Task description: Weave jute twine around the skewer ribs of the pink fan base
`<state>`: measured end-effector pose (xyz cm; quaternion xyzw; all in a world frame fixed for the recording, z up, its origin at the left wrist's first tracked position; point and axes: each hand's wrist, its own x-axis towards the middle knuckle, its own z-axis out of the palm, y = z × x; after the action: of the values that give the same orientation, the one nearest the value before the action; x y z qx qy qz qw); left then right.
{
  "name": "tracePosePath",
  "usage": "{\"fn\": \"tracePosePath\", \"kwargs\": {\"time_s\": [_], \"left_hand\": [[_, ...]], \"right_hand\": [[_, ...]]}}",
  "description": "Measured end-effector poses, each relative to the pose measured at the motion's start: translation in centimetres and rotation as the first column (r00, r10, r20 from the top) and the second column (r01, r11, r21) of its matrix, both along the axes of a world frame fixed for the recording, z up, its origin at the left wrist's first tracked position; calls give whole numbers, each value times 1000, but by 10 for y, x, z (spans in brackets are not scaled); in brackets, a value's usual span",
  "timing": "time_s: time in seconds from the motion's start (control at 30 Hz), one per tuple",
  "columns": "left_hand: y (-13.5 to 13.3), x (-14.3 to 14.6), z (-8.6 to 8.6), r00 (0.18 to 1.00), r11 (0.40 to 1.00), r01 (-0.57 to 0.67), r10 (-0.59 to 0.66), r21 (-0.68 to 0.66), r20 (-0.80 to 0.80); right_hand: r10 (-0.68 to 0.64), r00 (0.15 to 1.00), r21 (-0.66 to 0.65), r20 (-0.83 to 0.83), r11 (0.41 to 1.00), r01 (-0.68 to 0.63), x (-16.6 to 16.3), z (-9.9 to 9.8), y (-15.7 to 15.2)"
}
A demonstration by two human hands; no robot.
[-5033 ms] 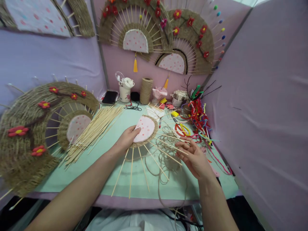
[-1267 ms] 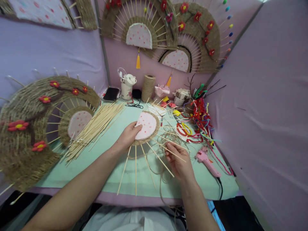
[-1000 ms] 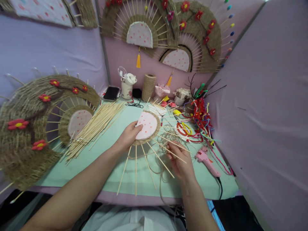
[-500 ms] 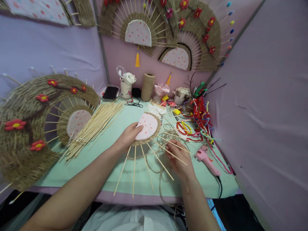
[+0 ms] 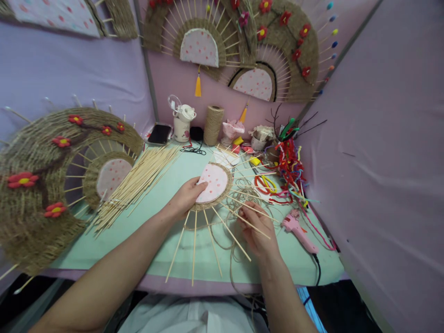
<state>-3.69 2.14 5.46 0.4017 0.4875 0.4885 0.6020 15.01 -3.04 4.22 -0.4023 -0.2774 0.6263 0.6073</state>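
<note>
My left hand (image 5: 189,196) is closed on the flat edge of a half-round fan piece (image 5: 214,184), its thumb lying over the pink-spotted white centre. A band of woven twine rims that centre, and thin wooden sticks (image 5: 194,252) fan out from it toward me and to the right. My right hand (image 5: 258,226) is at the right-hand sticks, fingers pinched together on jute twine; the pinch itself is partly hidden. Loose jute twine (image 5: 247,192) lies tangled behind this hand, and a strand hangs down over the table's front edge.
A bundle of sticks (image 5: 138,185) lies left, beside a large flower-decorated fan (image 5: 38,162). A twine spool (image 5: 213,126), white cup (image 5: 181,128) and phone (image 5: 160,134) stand along the back. To the right are red-and-yellow scissors (image 5: 265,185), red pipe cleaners (image 5: 289,159) and a pink glue gun (image 5: 299,232).
The fan piece has shifted very slightly to the right with its sticks. Both hands keep their hold, nearly still.
</note>
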Motion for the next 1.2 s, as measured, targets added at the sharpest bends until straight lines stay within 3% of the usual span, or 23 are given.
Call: {"fn": "tracePosePath", "kwargs": {"time_s": [0.5,0.73,0.9,1.03,1.2], "left_hand": [[-2,1,4,999,1000,2,-3,-14,-36],[0,1,9,998,998,-62,61,-27,-21],[-2,2,14,997,997,-75,75,-18,-25],[-3,4,15,996,997,-67,65,-30,-56],[-2,4,9,999,998,-46,45,-36,-10]], "right_hand": [[1,1000,0,-6,1000,-1,-2,1,-2],[-15,999,-5,-42,1000,15,2,-4,-1],[-65,986,63,154,996,56,2,-14,-1],[-214,897,224,388,965,133,-2,-18,-1],[-237,850,251,469,959,129,-5,-12,-2]]}}
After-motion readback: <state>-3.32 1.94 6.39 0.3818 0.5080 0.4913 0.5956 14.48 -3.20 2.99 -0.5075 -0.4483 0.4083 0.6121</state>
